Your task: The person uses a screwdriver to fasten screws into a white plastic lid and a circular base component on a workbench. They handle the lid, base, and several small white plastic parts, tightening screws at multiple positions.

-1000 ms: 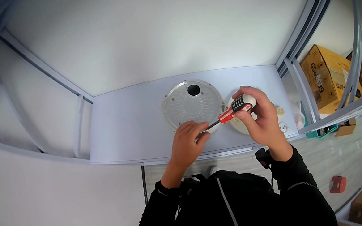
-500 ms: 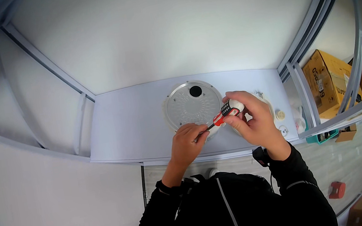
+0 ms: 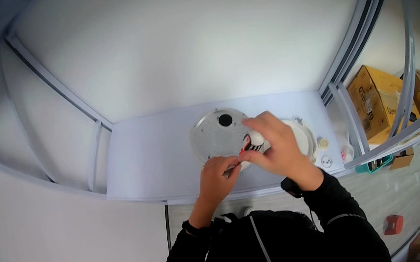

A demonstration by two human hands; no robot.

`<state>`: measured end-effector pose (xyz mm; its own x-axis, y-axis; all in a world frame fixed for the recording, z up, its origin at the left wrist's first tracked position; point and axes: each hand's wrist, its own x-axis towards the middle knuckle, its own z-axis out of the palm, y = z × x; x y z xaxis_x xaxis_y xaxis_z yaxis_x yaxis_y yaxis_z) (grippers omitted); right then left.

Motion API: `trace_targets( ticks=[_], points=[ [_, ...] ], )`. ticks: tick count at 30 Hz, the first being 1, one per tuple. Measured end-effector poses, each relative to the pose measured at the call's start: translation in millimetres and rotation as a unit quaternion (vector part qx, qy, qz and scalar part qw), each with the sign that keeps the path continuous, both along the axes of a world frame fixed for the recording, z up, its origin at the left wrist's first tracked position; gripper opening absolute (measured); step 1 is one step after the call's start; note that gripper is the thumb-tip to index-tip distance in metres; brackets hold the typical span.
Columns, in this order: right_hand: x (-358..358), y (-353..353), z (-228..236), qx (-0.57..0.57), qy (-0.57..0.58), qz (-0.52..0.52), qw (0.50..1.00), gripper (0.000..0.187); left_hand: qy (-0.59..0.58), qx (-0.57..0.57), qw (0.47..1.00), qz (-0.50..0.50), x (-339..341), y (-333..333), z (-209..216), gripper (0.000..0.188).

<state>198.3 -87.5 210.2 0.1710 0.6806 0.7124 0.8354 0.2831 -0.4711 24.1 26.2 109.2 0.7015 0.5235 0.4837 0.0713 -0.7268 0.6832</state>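
Near table edge (image 3: pixel 253 188), screwdriver (image 3: pixel 254 142) in right hand (image 3: pixel 280 148)

Open room on tabletop (image 3: pixel 142 159) left of metal disc (image 3: pixel 210 141); rightward, white disc (image 3: pixel 301 135), then frame upright (image 3: pixel 351 116) in way

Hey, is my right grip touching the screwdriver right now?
Touching. The head view shows the right grip closed around the screwdriver, its handle held between thumb and fingers.

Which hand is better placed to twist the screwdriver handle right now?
Probably the right hand: it grips the screwdriver by its thick handle. The left hand sits by the tool's front end, and what its fingers hold is unclear.
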Motion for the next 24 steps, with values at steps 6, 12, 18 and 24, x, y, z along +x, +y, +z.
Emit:
trace_targets(
  ticks=[6, 12, 18, 24],
  points=[
    [-9, 14, 3, 0.033, 0.014, 0.078, 0.996, 0.076, -0.02, 0.009, 1.0, 0.004, -1, 1, -7, 0.016],
    [-10, 4, -6, -0.088, 0.16, 0.173, 0.968, 0.086, -0.039, 0.0, 0.999, -0.016, 0, 3, -9, 0.018],
    [-9, 8, -15, 0.013, -0.01, 0.073, 0.997, 0.072, -0.054, 0.016, 0.998, -0.011, -1, 2, -11, 0.02],
    [-18, 12, -2, 0.061, 0.086, 0.143, 0.984, 0.07, -0.037, 0.01, 0.999, -0.006, -1, 3, -14, 0.018]
  ],
)
